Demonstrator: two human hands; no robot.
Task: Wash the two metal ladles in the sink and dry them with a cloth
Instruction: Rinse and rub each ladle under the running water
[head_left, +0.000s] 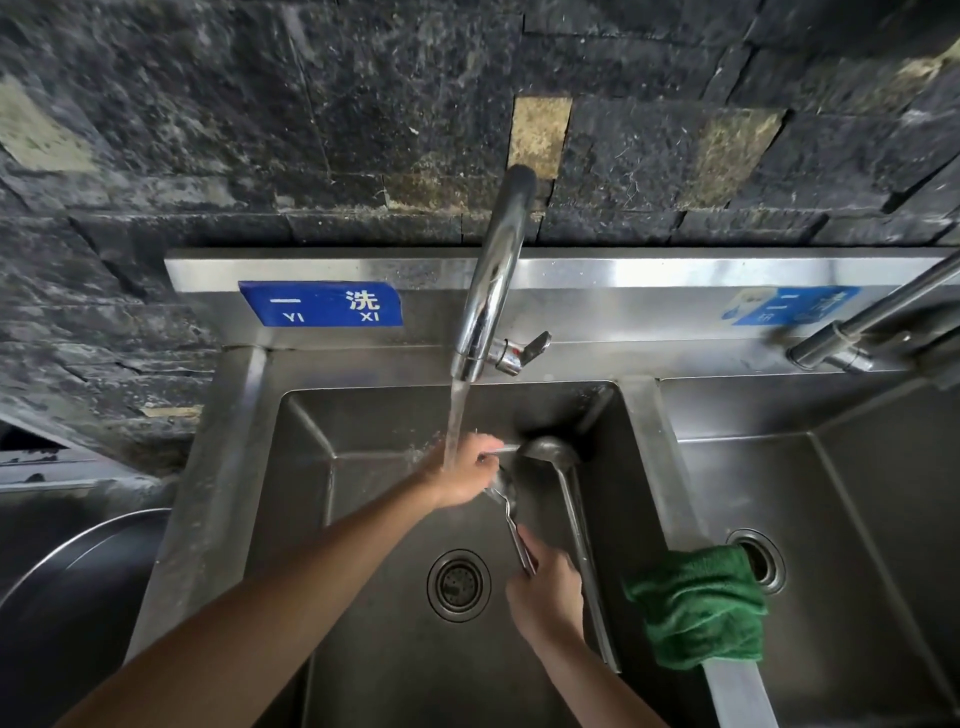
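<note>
Water runs from the chrome tap (491, 291) into the left steel sink basin (311, 519). My right hand (545, 592) grips the handle of a small metal ladle (506, 499). My left hand (467, 475) is under the stream, wrapped over that ladle's bowl. A second, larger metal ladle (553, 452) lies in the basin at the right, its bowl near the far corner and its long handle (582, 545) running along the right wall. A green cloth (698, 608) hangs over the divider between the two basins.
The drain (458, 584) sits in the middle of the left basin. A second basin (831, 519) with its own drain (761, 558) lies to the right, another tap (872, 322) above it. A large round metal pot (78, 571) stands at the left. A dark stone wall rises behind.
</note>
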